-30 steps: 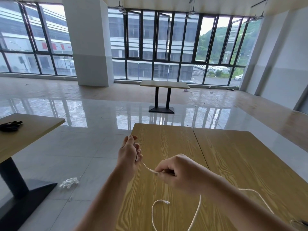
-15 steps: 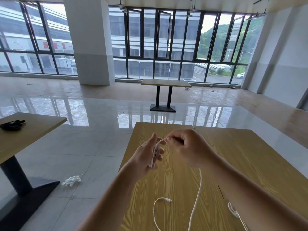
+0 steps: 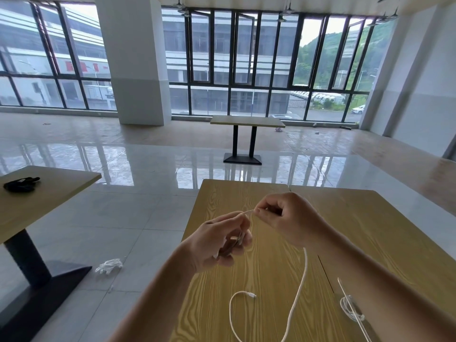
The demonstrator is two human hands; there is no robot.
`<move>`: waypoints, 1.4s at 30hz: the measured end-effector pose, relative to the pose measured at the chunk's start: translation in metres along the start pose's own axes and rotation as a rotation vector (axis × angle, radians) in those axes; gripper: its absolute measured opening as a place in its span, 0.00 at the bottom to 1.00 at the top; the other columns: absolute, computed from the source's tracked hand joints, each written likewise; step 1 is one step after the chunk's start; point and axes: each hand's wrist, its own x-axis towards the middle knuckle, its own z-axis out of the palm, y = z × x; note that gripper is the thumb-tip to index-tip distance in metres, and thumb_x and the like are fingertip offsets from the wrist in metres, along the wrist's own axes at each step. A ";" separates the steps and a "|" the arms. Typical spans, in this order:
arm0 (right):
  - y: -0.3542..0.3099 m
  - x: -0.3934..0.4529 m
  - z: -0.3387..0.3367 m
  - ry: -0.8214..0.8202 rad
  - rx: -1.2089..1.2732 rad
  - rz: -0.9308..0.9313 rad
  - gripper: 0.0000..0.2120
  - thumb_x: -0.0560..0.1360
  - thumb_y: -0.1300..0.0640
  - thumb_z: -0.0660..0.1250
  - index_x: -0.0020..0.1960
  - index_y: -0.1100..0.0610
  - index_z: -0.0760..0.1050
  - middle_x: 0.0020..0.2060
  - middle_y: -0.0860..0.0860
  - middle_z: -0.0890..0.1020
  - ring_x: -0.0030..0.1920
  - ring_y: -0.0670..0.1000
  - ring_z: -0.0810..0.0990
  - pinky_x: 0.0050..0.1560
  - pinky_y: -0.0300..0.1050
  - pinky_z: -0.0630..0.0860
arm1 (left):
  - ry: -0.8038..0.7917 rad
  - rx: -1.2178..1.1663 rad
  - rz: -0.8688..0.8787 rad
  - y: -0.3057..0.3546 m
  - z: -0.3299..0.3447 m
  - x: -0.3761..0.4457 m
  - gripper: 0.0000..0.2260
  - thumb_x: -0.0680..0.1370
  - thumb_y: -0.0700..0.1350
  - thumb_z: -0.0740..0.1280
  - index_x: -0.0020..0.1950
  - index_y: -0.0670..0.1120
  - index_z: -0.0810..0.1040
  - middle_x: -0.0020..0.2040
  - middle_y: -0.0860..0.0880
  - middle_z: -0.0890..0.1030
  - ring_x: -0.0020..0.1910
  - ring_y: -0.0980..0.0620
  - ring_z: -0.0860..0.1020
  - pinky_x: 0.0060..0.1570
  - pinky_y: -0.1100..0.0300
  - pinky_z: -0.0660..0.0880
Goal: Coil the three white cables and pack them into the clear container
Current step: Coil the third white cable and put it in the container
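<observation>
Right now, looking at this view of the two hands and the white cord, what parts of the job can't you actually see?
- Clear container: nowhere in the head view.
- Wraps in the left hand: hidden by its curled fingers, so no count.
- White cable: pinched by the right hand; its loop runs off the bottom edge.
- Second cable: partly behind the right forearm, cut off below.
- Third cable: not seen.
- Black item on the side table: too small to identify.
</observation>
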 end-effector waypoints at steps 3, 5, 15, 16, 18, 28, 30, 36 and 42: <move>0.014 -0.002 -0.017 0.004 0.008 0.062 0.12 0.77 0.56 0.70 0.39 0.41 0.80 0.28 0.35 0.81 0.26 0.38 0.75 0.29 0.30 0.72 | 0.021 -0.096 0.022 -0.006 -0.011 -0.009 0.11 0.79 0.54 0.64 0.43 0.48 0.74 0.39 0.46 0.76 0.31 0.52 0.69 0.24 0.67 0.64; 0.022 -0.004 -0.025 0.033 0.011 0.091 0.12 0.78 0.57 0.70 0.40 0.41 0.80 0.28 0.35 0.80 0.26 0.38 0.75 0.29 0.29 0.72 | 0.046 -0.147 0.055 -0.011 -0.014 -0.011 0.11 0.78 0.54 0.65 0.43 0.47 0.74 0.39 0.45 0.77 0.30 0.52 0.70 0.24 0.66 0.65; 0.023 -0.014 0.011 -0.023 -0.022 0.130 0.09 0.79 0.55 0.68 0.40 0.48 0.82 0.23 0.40 0.77 0.22 0.40 0.71 0.24 0.32 0.69 | 0.435 -0.375 0.201 -0.014 0.005 0.011 0.17 0.84 0.50 0.56 0.57 0.44 0.82 0.55 0.37 0.84 0.51 0.39 0.84 0.43 0.49 0.81; 0.022 -0.015 0.015 -0.036 -0.039 0.128 0.09 0.79 0.54 0.68 0.41 0.48 0.82 0.23 0.42 0.77 0.23 0.39 0.72 0.24 0.31 0.70 | 0.464 -0.416 0.210 -0.014 0.006 0.013 0.16 0.85 0.50 0.56 0.57 0.43 0.80 0.55 0.37 0.84 0.52 0.38 0.84 0.43 0.49 0.82; 0.020 -0.016 0.022 -0.065 -0.061 0.132 0.09 0.80 0.53 0.67 0.42 0.49 0.81 0.26 0.42 0.77 0.24 0.37 0.74 0.25 0.31 0.70 | 0.510 -0.481 0.226 -0.014 0.009 0.016 0.15 0.85 0.49 0.55 0.59 0.42 0.78 0.55 0.37 0.84 0.53 0.38 0.84 0.43 0.49 0.82; 0.011 -0.025 0.047 -0.179 0.023 0.103 0.11 0.80 0.52 0.66 0.40 0.48 0.81 0.28 0.47 0.80 0.24 0.41 0.74 0.25 0.36 0.71 | 0.644 -0.761 0.188 -0.011 0.004 0.033 0.11 0.83 0.49 0.60 0.46 0.43 0.75 0.30 0.46 0.74 0.25 0.52 0.71 0.24 0.59 0.70; 0.009 -0.027 0.045 -0.189 0.036 0.104 0.12 0.80 0.52 0.66 0.38 0.48 0.80 0.26 0.47 0.79 0.24 0.41 0.73 0.25 0.35 0.69 | 0.716 -0.762 0.189 -0.009 -0.005 0.034 0.11 0.83 0.48 0.60 0.45 0.43 0.74 0.30 0.46 0.73 0.25 0.52 0.69 0.23 0.60 0.68; -0.003 -0.031 0.029 -0.323 0.069 0.071 0.10 0.81 0.52 0.64 0.43 0.44 0.81 0.27 0.41 0.77 0.25 0.42 0.70 0.26 0.36 0.69 | 0.894 -0.540 0.193 -0.005 -0.025 0.035 0.10 0.83 0.47 0.60 0.47 0.42 0.75 0.34 0.46 0.72 0.26 0.53 0.71 0.25 0.60 0.69; -0.017 -0.022 0.015 -0.257 0.062 0.021 0.10 0.80 0.55 0.66 0.43 0.45 0.82 0.26 0.40 0.77 0.25 0.40 0.71 0.27 0.34 0.70 | 0.727 -0.240 0.110 -0.006 -0.014 0.035 0.16 0.82 0.54 0.59 0.44 0.50 0.83 0.32 0.50 0.79 0.31 0.54 0.76 0.28 0.57 0.75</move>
